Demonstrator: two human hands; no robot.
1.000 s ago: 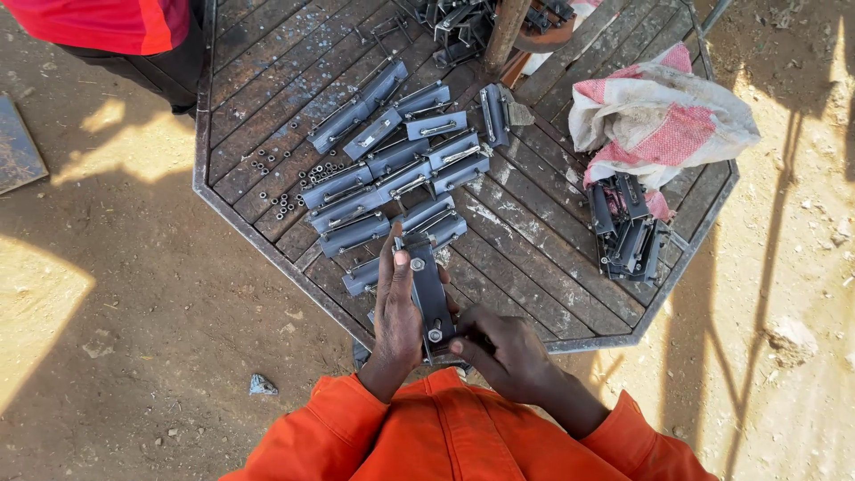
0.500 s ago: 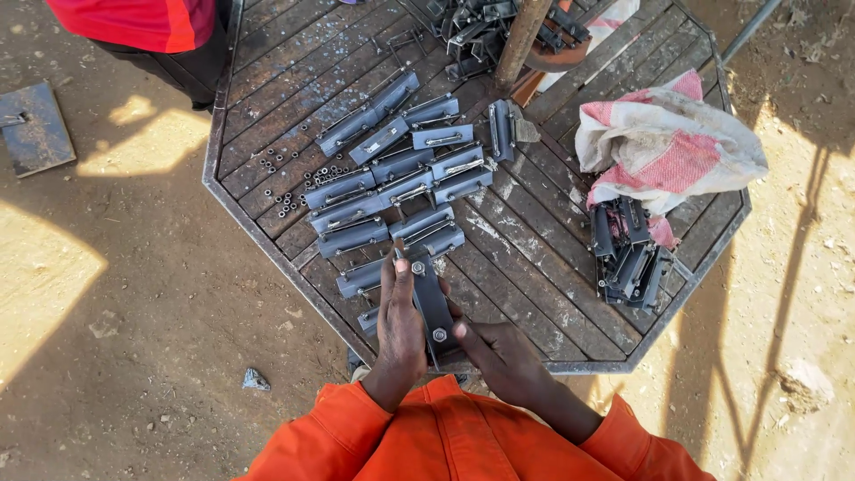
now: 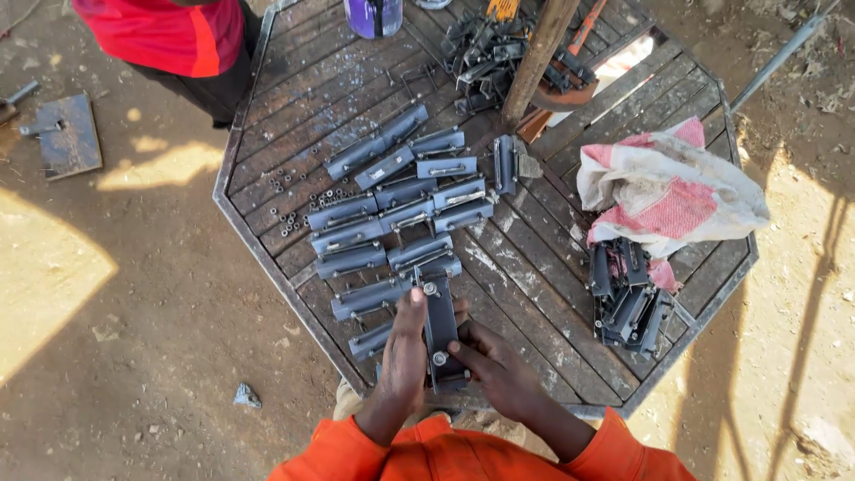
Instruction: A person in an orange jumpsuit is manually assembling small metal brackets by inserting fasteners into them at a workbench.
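Head view shows, at far left, a flat metal plate [image 3: 64, 135] lying on the dusty ground, and above it a person in a red top [image 3: 169, 36], cut off by the upper edge. Near the middle stands an octagonal table [image 3: 570, 267] of worn wooden slats, with small nuts [image 3: 298, 200] scattered on its left part and rows of grey metal brackets [image 3: 392, 218] laid side by side. At lower centre the left hand [image 3: 403, 356] is closed around a dark metal bracket [image 3: 440, 325], held upright over the near table edge, with bolts on its face. The right hand [image 3: 499, 370] grasps the same bracket from the other side, fingertips at the lower bolt. Orange sleeves [image 3: 445, 454] are cut off below. A wooden pole [image 3: 534, 58] hides part of a pile of parts [image 3: 485, 53] at top. At right lies a crumpled pink-white sack [image 3: 672, 187] above a heap of dark brackets [image 3: 628, 298].
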